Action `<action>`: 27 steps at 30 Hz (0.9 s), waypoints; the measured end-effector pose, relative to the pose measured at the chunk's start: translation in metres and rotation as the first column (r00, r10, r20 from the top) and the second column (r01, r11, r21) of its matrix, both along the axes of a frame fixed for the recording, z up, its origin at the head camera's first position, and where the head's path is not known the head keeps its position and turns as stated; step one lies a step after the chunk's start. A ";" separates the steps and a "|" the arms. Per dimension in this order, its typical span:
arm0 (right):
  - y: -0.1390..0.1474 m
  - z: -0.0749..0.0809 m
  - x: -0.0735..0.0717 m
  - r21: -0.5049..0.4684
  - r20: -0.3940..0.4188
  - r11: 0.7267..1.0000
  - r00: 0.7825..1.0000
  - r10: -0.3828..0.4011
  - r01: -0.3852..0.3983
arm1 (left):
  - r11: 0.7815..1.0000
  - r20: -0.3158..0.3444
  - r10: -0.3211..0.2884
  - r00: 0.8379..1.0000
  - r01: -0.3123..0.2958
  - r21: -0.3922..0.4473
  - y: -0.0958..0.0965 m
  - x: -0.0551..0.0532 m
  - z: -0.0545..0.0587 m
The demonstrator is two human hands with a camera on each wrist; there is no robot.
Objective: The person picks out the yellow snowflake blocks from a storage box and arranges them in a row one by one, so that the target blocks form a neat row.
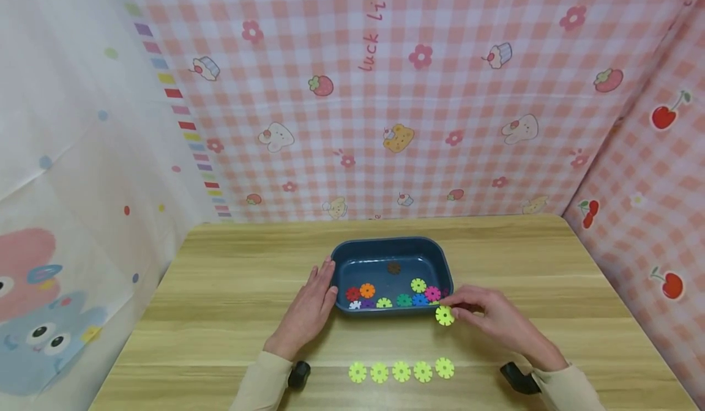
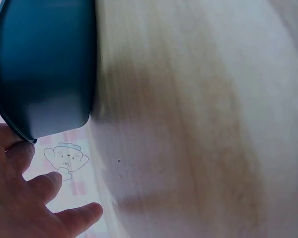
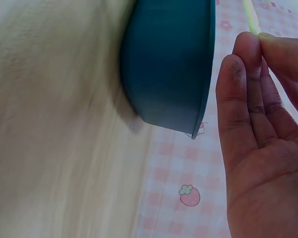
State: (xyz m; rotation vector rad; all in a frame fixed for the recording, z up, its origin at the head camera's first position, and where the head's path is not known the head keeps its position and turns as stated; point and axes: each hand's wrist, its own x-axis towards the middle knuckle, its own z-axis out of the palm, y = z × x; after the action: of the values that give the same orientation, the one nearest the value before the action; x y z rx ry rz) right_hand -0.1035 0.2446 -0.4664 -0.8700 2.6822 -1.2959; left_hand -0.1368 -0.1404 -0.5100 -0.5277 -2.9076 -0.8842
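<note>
Yellow-green disc [image 1: 445, 315] pinched between right thumb and fingertips, just outside the near right corner of the blue bin [image 1: 352, 270]. Right hand [image 1: 490, 314]: grip closed to the disc's thin edge. Whether the disc touches the rim, cannot tell; right wrist view gives only a washed-out sliver. Left hand [image 1: 309, 306]: no grip taken, fingers extended along the bin's left end. Mixed-colour discs [image 1: 420, 299] lie inside, mostly along the near side. On the table [image 1: 220, 301], nearer the person, a row of five yellow-green discs [image 1: 401, 372], evenly gapped, right-end one set slightly far.

Judged step: bringing the disc out toward the row. Advise lifting well clear of the rim, as teeth could snag; light left-hand brace against sliding; lower flat, matching the row's gaps, releasing without dragging.
</note>
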 end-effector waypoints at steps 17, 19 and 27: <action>0.014 -0.014 0.013 0.026 0.016 1.000 1.000 0.010 -0.010 | 1.000 0.007 0.001 1.000 -0.001 0.007 0.001 0.000 0.000; 0.016 -0.015 0.014 0.043 0.040 0.999 0.999 0.001 -0.002 | 1.000 0.006 0.000 1.000 0.000 0.008 0.001 0.000 0.001; 0.021 -0.021 0.018 0.052 0.118 0.999 0.993 -0.004 -0.002 | 1.000 0.007 0.001 1.000 -0.001 0.011 0.001 0.001 0.001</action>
State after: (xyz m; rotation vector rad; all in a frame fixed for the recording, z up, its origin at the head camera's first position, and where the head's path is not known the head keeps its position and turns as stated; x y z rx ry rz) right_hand -0.0858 0.2654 -0.4872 -0.7613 2.6134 -1.2307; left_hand -0.1361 -0.1396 -0.5088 -0.5233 -2.9078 -0.9029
